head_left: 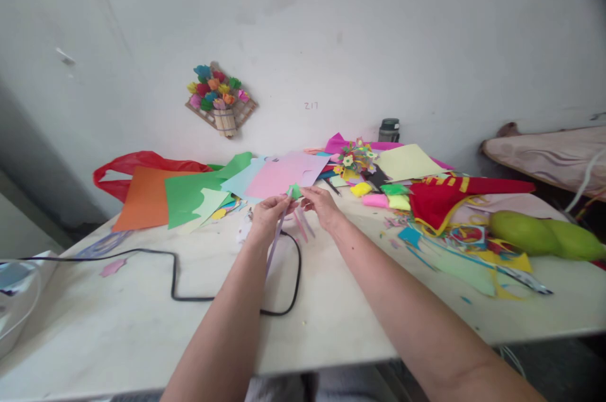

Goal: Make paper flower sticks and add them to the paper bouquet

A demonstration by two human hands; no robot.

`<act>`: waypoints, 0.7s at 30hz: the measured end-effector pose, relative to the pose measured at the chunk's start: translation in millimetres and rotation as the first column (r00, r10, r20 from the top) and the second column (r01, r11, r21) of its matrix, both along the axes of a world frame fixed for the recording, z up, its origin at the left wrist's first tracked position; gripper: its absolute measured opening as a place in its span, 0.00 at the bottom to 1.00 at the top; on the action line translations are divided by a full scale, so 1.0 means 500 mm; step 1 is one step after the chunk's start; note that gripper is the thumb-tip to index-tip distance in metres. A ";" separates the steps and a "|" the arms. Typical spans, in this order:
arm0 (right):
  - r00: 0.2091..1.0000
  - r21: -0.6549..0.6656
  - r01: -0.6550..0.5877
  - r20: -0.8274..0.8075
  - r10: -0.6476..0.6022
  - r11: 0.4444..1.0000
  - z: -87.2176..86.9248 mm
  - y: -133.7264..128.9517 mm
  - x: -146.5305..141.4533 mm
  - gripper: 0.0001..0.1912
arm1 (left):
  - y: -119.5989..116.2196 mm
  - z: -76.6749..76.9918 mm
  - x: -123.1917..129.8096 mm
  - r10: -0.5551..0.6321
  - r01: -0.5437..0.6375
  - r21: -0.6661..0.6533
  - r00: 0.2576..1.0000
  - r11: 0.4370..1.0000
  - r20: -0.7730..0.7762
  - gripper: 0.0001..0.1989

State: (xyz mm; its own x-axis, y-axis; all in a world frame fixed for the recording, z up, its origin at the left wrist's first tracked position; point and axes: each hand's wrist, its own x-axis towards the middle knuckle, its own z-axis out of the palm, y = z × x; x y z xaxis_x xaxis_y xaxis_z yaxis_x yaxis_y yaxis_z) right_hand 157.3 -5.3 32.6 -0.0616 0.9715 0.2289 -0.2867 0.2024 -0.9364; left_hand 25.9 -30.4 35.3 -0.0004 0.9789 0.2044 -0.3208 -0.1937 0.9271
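Observation:
Over the middle of the table, my left hand [271, 212] is closed on a thin lilac stick [275, 243] that slants down along the forearm; paper strip or straw, I cannot tell. A small green paper piece [295, 190] sits at the stick's upper end. My right hand [322, 205] pinches at this piece's right edge, fingertips close to those of my left hand. Pink and lilac strips [302, 225] show just below the hands. Partly hidden behind my left hand is a white object [245, 227] on the table.
A black cable [173, 276] loops across the table [118, 339]. Coloured paper sheets [142, 200] lie at the back left. A paper flower bunch [356, 161], bright packets [376, 200], paper scraps [468, 269] and a green gourd-like object [525, 233] stretch along the right.

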 end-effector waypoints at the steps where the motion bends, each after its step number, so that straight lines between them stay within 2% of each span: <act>1: 1.000 -0.002 0.000 0.019 0.000 1.000 -0.001 0.000 -0.002 0.12 | -0.001 0.001 0.000 -0.002 0.002 -0.002 1.000 1.000 -0.015 0.13; 7: 0.996 -0.015 0.090 0.030 -0.089 0.996 0.000 -0.003 -0.004 0.11 | -0.008 0.010 -0.006 0.002 -0.008 -0.063 0.996 0.998 -0.091 0.16; 10: 0.995 -0.030 0.091 0.030 -0.090 0.995 0.001 -0.006 -0.002 0.11 | -0.006 0.009 -0.010 -0.004 0.001 -0.082 0.999 0.997 -0.036 0.15; 16: 0.996 -0.029 0.091 0.014 -0.091 0.995 -0.001 -0.008 0.000 0.10 | 0.001 0.006 -0.013 -0.088 0.122 -0.210 0.983 0.970 0.163 0.11; 21: 0.994 -0.041 0.105 -0.009 -0.105 0.994 -0.001 -0.005 0.000 0.08 | -0.003 0.010 -0.008 -0.077 0.106 -0.261 0.990 0.959 0.119 0.05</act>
State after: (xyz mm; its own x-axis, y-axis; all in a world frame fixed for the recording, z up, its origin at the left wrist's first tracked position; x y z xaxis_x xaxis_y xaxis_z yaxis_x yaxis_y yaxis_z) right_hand 157.1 -7.9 32.1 0.0437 0.9809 0.1897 -0.2766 0.1944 -0.9411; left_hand 21.8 -31.8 40.4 0.0846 0.9946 -0.0599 -0.4256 0.0904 0.9004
